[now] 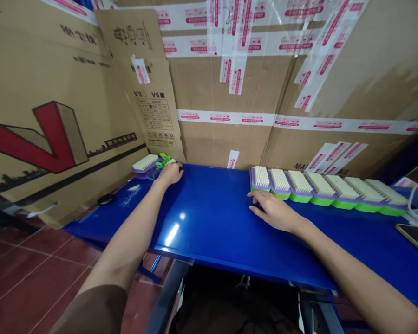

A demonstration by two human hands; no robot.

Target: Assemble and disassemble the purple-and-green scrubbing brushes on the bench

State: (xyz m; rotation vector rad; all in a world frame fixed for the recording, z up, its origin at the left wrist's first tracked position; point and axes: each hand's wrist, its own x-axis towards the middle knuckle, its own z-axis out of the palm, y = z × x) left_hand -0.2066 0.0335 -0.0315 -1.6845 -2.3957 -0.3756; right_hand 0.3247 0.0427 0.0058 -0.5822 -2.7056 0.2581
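Observation:
My left hand rests low over the far left of the blue table, fingers loosely bent and slightly apart. Just beyond it are bright green plastic pieces, partly hidden by the hand. Beside them lies a scrub brush with pale bristles up and a purple base. My right hand hovers over or rests on the table with thumb and fingers apart, holding nothing visible. Its fingertips are close to the left end of a row of several scrub brushes, bristles up, with purple and green bodies.
Cardboard sheets patched with printed tape wall off the back and left of the blue table. A small black round object sits at the left edge. A phone and a white cable are at the right.

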